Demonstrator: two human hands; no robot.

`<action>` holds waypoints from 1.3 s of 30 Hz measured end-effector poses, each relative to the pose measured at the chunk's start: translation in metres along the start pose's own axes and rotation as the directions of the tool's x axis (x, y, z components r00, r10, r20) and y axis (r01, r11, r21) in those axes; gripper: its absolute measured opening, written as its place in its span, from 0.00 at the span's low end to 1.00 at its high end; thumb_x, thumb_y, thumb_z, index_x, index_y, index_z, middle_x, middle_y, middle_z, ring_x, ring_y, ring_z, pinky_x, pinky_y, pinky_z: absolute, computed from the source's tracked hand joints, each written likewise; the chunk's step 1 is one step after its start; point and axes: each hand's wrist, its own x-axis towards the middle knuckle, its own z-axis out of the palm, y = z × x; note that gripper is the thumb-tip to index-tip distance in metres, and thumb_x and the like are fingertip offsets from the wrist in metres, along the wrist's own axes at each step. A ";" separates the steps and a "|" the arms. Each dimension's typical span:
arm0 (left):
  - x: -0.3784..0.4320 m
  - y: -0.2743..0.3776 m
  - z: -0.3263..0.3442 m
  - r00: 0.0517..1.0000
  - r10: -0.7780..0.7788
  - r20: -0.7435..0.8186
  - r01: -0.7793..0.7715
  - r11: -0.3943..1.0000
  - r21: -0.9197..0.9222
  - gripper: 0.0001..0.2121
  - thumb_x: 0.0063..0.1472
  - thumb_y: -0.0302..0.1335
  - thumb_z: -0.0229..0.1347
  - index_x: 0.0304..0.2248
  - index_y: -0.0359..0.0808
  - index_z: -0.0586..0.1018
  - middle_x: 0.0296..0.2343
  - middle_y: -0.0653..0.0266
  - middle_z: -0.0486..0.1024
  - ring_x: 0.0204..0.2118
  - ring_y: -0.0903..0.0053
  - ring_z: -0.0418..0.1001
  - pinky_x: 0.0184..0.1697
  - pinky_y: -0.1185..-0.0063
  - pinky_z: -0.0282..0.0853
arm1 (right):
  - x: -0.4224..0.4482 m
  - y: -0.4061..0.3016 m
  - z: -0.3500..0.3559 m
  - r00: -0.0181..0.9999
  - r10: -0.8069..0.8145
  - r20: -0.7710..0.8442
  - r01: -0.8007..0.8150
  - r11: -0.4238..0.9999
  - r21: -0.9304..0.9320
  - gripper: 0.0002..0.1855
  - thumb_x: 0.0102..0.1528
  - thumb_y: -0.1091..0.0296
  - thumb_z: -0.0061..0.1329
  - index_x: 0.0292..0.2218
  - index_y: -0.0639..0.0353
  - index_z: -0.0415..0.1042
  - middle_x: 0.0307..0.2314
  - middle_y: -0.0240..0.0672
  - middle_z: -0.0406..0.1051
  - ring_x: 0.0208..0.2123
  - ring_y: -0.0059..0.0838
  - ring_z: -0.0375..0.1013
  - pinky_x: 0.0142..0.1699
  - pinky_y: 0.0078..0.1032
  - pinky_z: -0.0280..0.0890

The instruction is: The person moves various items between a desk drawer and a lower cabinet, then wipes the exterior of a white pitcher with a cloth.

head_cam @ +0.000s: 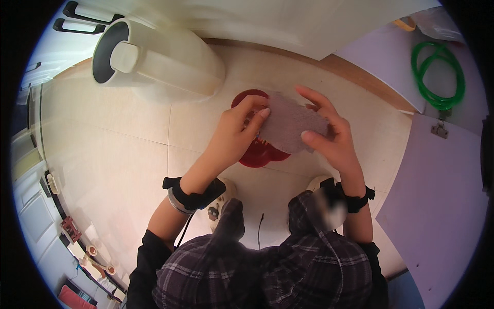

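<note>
A grey towelling cloth (291, 123) is stretched between my two hands above the floor. My left hand (237, 129) pinches its left edge between thumb and fingers. On the other side, my right hand (334, 129) has the thumb over the right edge and the lower fingers behind it, with the index finger raised away. Underneath is a red plastic basin (258, 154), partly hidden by the cloth and my left hand. Small yellowish marks show on the basin near the cloth's lower edge; I cannot tell what they are.
A cream bin (173, 61) with a dark top stands at upper left on the tiled floor (127, 116). At right, an open cabinet door (436, 185) hangs from a metal hinge (440, 130). A coiled green hose (418, 73) lies inside the cabinet. My slippered feet are below my hands.
</note>
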 end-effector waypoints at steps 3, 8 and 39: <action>-0.005 -0.023 -0.014 1.000 -0.011 -0.011 0.014 0.947 0.321 0.10 0.58 0.28 0.48 0.36 0.30 0.69 0.29 0.58 0.71 0.30 0.75 0.71 0.32 0.81 0.67 | 0.000 0.003 -0.011 0.999 0.029 -0.043 -0.023 0.992 0.125 0.11 0.49 0.66 0.49 0.30 0.65 0.67 0.36 0.35 0.67 0.44 0.31 0.64 0.47 0.24 0.58; -0.025 -0.059 -0.041 0.984 -0.038 -0.175 0.161 0.612 0.774 0.20 0.51 0.37 0.56 0.38 0.32 0.67 0.29 0.55 0.70 0.26 0.65 0.72 0.28 0.75 0.68 | -0.011 0.015 -0.045 0.939 0.262 -0.224 -0.211 0.950 0.230 0.13 0.56 0.60 0.41 0.34 0.62 0.64 0.31 0.35 0.67 0.38 0.26 0.66 0.41 0.22 0.60; -0.018 0.004 -0.032 0.974 -0.180 0.138 0.222 0.880 -0.419 0.27 0.54 0.15 0.39 0.54 0.33 0.51 0.46 0.55 0.62 0.44 0.70 0.67 0.42 0.76 0.69 | -0.032 0.007 -0.047 0.889 0.083 -0.450 -0.172 0.972 -0.161 0.15 0.54 0.66 0.42 0.40 0.63 0.58 0.29 0.34 0.63 0.30 0.20 0.63 0.34 0.17 0.61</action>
